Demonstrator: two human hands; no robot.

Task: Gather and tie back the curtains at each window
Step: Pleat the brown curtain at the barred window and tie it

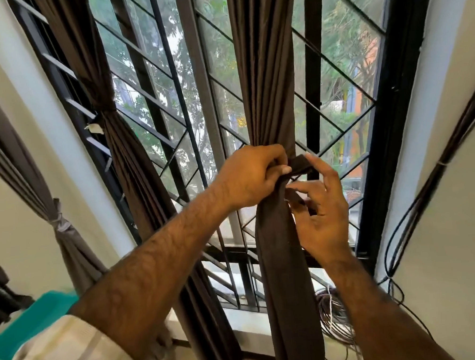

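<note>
A dark brown curtain (265,66) hangs gathered in front of the middle of the window. A brown tie band (302,164) wraps it at hand height. My left hand (250,176) grips the band and the bunched cloth from the left, thumb and fingers curled. My right hand (319,211) is at the right side, its thumb and fingers bent around the band's end just under the knot. To the left, a second brown curtain (109,109) hangs tied at its middle. A grey curtain (58,218) at the far left is tied too.
A black window grille (169,81) with diagonal bars stands behind the curtains. Black cables (416,210) run down the right wall to a coil of wires (336,313) on the sill. A teal box (31,323) sits at the lower left.
</note>
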